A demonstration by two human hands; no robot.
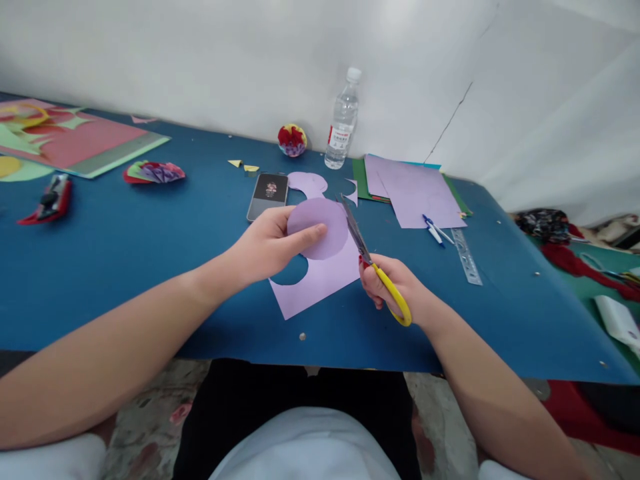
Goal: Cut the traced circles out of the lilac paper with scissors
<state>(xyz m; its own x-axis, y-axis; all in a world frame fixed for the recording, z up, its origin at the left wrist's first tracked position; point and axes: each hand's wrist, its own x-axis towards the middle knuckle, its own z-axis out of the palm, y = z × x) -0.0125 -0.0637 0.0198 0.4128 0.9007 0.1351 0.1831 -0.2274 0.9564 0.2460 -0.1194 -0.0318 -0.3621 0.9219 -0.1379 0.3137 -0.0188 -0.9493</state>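
Note:
A round purple paper disc point(320, 217) is pinched in my left hand point(275, 243), thumb on top. My right hand point(395, 287) is closed round the yellow handles of a pair of scissors point(356, 233). Their blades lie along the right edge of the disc; whether they bite into the paper I cannot tell. Under the disc, on the blue table, rests a purple sheet point(320, 287) with a round cutout in its left side. Purple offcuts point(310, 182) lie just beyond, close to a phone point(270, 193).
A water bottle point(343, 120) and a colourful paper ball point(293, 140) stand near the wall. Stacked paper point(420, 190), a compass point(435, 232) and a clear ruler point(467, 257) are to the right. At left are a folded paper piece point(154, 172), a red stapler point(53, 200) and coloured sheets point(100, 143).

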